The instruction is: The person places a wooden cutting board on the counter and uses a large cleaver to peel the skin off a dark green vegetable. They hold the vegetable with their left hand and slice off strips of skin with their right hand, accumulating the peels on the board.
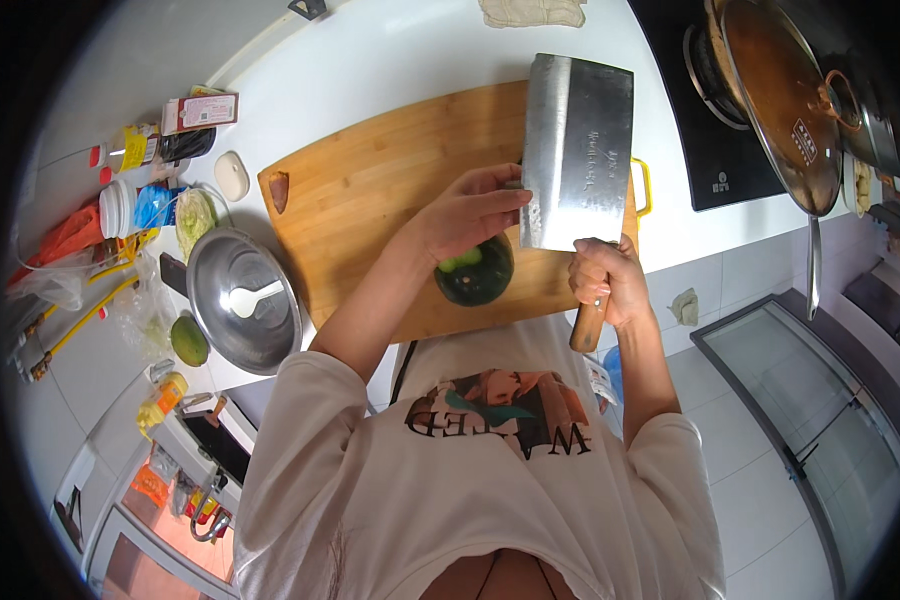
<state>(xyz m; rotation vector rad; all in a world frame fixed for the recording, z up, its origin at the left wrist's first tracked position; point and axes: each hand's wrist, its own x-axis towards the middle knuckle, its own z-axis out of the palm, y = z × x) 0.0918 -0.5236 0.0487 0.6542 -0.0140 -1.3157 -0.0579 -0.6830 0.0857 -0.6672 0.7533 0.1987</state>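
Note:
My right hand (pixel 607 277) grips the wooden handle of a broad steel cleaver (pixel 579 150), its blade raised over the right side of a bamboo cutting board (pixel 390 180). The thumb tip of my left hand (pixel 476 206) overlaps the blade's left edge. Other fingers reach behind the blade, so whether they pinch it is unclear. Below the left hand a round dark green squash (pixel 480 281) rests on the board near its front edge, with a light green patch on top. A small reddish-brown wedge-shaped piece (pixel 278 191) lies at the board's far left corner.
Left of the board stands a steel bowl (pixel 232 341) holding a white spoon (pixel 253 300). Nearby are a green fruit (pixel 189 341), a white oval object (pixel 231 176) and bottles (pixel 131 146). A lidded pan (pixel 780 112) sits on the black gas hob (pixel 709 161) at right, its handle jutting out.

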